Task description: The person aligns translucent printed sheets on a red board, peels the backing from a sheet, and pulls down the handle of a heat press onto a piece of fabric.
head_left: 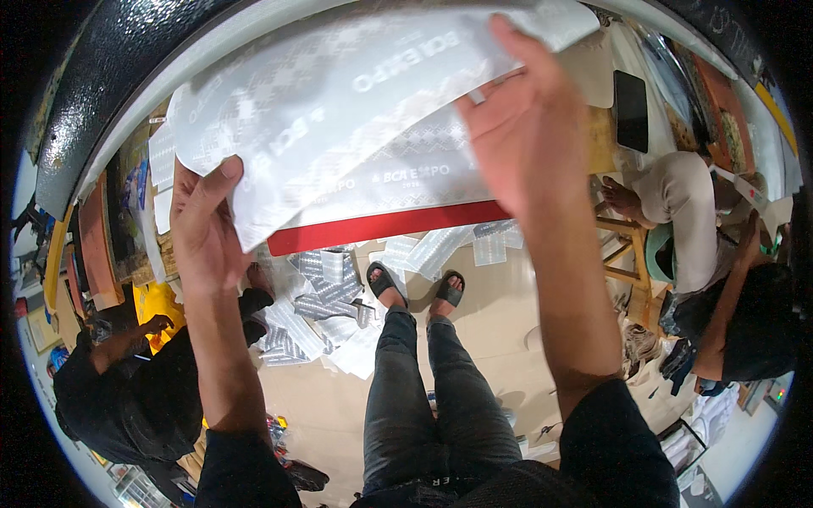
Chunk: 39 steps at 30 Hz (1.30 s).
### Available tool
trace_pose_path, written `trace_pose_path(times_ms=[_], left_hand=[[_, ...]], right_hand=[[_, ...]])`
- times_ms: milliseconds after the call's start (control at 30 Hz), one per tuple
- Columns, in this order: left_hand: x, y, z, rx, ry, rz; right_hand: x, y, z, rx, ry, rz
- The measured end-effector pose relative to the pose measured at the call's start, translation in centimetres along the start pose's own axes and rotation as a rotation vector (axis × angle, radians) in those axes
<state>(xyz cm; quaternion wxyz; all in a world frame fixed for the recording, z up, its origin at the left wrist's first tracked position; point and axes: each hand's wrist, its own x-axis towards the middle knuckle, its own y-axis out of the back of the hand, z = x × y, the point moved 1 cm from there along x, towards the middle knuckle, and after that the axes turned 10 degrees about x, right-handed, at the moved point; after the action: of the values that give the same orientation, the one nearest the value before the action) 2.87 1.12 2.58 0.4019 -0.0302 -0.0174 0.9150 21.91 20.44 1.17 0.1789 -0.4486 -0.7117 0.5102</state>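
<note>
A white printed sheet (322,51) with a pale repeating pattern is held up across the top of the view. My left hand (207,220) grips its lower left corner, thumb in front. My right hand (525,118), slightly blurred, holds its right part, with one digit over the front and the other fingers partly hidden at its lower edge. Below the sheet lies a second white patterned layer (415,152) with a red strip (381,227) along its near edge.
Printed sheets (326,279) are scattered on the floor around my sandaled feet. Co-workers in dark clothing are at left (118,398) and right (754,322). A black phone (630,110) lies on the surface at upper right, above a wooden stool (631,254).
</note>
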Motion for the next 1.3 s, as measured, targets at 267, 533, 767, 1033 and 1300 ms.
trace_pose_path(times_ms=[267,533,767,1033,1300], left_hand=[[8.8,3.8,-2.2,0.210,0.055,-0.157],[16.0,3.8,-5.6,0.523,-0.010,-0.183],[17.5,4.8,-6.5,0.666,-0.023,-0.264],[18.0,4.7,-5.7,0.670,-0.174,-0.342],[18.1,4.7,-6.8,1.055,-0.490,-0.140]], right_hand=[[5.1,1.2,-6.4,-0.523,0.298,0.002],[10.5,4.5,-8.7,-1.223,0.293,0.081],[12.3,5.6,-8.9,-1.481,0.335,-0.023],[16.2,8.5,-12.5,-2.376,0.906,-0.962],[13.6,5.4,-8.6,-1.422,0.300,-0.308]])
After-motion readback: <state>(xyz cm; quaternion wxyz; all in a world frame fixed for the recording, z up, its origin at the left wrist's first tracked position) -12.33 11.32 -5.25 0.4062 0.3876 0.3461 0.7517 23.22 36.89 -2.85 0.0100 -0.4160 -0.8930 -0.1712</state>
